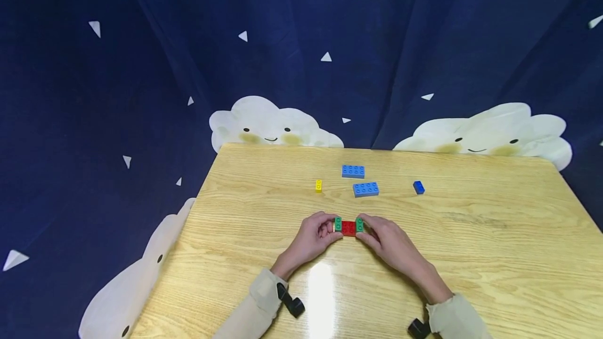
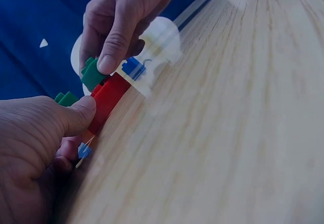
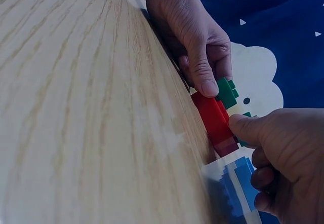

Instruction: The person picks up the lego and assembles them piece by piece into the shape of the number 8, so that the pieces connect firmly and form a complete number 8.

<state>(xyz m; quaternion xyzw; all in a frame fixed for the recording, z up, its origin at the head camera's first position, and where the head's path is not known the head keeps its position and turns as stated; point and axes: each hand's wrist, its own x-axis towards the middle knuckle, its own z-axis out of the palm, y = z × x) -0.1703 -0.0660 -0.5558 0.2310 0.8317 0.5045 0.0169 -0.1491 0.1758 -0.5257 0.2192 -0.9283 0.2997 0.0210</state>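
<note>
Fingers (image 2: 115,44) pinching two green bricks (image 1: 359,225), red brick (image 1: 348,228) beneath, yellow brick (image 1: 319,186) in head view only

Passable: table (image 1: 518,255) at frame right; gap right of centre between lower blue brick (image 1: 366,190) and dark-blue brick (image 1: 419,188) | Blocking, lower centre: left hand (image 1: 313,234), right hand (image 1: 394,242), either side of red brick (image 1: 348,228) | Beneath hands: seemingly tight, wrist views dim

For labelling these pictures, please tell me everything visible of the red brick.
The red brick is rectangular, studded, plastic-looking, and appears to lie flat, studs up, on the wooden table. A green two-stud brick sits over each end, the right one seemingly tilted. The left grip and right grip pinch these.
</note>
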